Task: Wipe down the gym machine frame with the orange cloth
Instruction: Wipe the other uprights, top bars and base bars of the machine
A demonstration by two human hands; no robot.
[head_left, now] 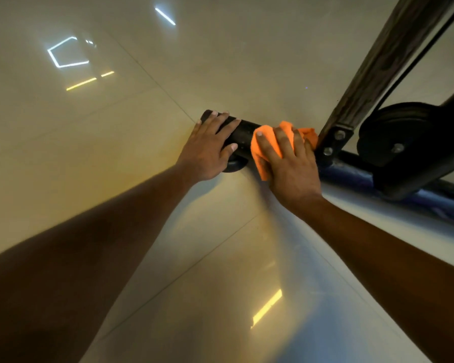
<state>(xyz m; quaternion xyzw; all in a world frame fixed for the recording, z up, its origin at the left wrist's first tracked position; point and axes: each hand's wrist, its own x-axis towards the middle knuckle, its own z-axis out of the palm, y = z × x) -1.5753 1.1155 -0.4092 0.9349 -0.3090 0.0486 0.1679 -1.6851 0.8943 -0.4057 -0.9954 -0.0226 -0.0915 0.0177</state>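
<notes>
Your left hand (210,150) lies flat, fingers straight, on the black round frame bar (243,133) by the glossy tiled floor (116,153); your right hand (290,159) presses the crumpled orange cloth (266,145) onto it, fingers extended.

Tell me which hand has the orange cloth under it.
The right hand: it presses the orange cloth onto the black base bar beside the bolted bracket. The left hand rests bare on the bar's end.

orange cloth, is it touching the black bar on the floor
Touching. The head view shows the crumpled orange cloth draped over the black round metal bar, pressed onto it by the right hand, no gap showing.
</notes>
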